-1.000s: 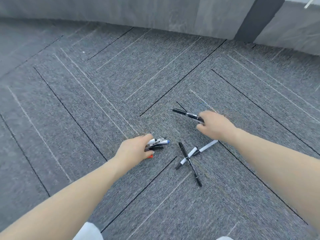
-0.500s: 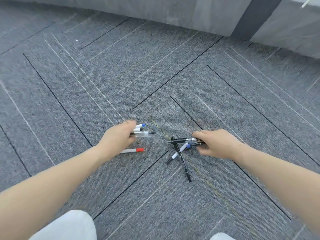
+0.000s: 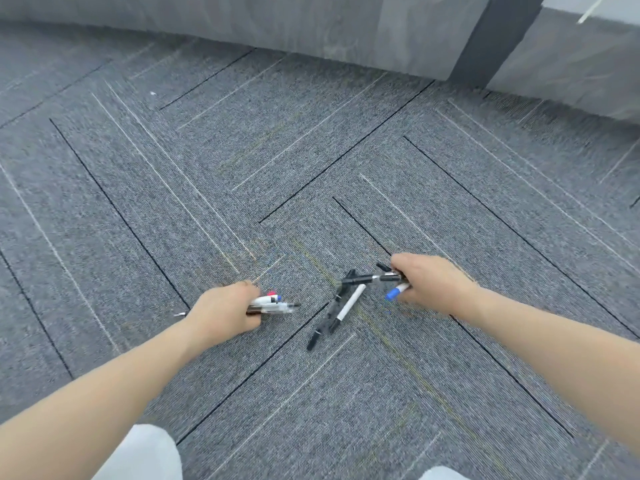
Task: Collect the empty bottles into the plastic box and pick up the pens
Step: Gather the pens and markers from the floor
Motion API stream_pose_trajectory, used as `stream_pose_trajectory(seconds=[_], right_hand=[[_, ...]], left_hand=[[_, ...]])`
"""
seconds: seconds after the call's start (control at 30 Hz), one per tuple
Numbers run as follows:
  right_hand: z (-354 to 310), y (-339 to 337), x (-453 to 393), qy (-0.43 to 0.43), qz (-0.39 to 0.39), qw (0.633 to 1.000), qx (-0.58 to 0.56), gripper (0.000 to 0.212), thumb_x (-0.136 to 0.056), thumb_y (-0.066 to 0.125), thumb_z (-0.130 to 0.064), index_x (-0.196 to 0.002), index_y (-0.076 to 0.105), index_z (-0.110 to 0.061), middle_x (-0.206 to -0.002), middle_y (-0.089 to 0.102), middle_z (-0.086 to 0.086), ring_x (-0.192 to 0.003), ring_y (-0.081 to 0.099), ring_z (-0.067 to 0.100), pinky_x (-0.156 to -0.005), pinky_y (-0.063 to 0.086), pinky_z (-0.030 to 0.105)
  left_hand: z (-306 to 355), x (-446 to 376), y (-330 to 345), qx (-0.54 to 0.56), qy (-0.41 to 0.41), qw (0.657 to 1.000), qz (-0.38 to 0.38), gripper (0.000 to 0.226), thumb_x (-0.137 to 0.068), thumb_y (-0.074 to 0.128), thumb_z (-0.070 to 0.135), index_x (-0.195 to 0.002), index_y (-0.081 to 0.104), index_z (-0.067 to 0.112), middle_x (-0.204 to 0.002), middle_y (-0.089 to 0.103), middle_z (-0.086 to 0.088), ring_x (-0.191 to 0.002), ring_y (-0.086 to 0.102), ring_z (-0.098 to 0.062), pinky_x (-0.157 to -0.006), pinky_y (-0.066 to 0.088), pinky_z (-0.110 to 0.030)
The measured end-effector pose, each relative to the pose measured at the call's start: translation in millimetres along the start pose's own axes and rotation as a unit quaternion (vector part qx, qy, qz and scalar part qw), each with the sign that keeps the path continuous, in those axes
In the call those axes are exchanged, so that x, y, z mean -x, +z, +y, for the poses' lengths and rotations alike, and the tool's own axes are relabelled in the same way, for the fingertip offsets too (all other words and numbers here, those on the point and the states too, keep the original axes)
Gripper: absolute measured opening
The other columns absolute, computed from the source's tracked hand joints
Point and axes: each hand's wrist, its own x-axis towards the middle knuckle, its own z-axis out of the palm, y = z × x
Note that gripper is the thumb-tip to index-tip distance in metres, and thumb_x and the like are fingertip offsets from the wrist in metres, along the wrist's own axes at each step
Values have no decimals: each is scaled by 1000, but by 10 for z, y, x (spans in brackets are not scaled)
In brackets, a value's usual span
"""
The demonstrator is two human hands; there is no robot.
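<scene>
Left hand [image 3: 225, 311] grips a bundle of pens [image 3: 273, 304], red-capped one now off the carpet and in it, tips pointing right | right hand [image 3: 427, 284] clutches a black pen [image 3: 372, 278] lying crosswise plus a blue-capped pen [image 3: 396, 292] | white pen [image 3: 349, 303] and another black one [image 3: 327, 317] left on carpet [image 3: 346, 150], long axes diagonal | no bottles or box in sight

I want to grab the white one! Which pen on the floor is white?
The white pen, slanting between the two hands. The pen beside it on the carpet is black; all the others are already held.
</scene>
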Motion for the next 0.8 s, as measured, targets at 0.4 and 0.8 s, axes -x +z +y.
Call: stream_pose_trajectory(seconds=[0.4, 0.8], right_hand=[[-545, 89, -319, -256, -43, 951, 167, 69, -92, 57, -28, -147, 18, -17, -114, 57, 6, -88, 64, 26, -79, 52, 39], [-438, -126, -498, -178, -33, 965, 190, 23, -89, 56, -32, -103, 54, -14, -89, 58, -3, -73, 59, 18, -71, 53, 33]], left_hand=[[-18, -79, -90, 289, -135, 947, 36, 21, -90, 50, 20, -72, 40, 16, -60, 48, -3, -46, 40, -16, -46, 31, -24], [-115, 21, -216, 317, -154, 935, 40, 22, -90, 50, 19, -72, 38, 15, -59, 45, -3, -47, 39, -17, -49, 32, -27]])
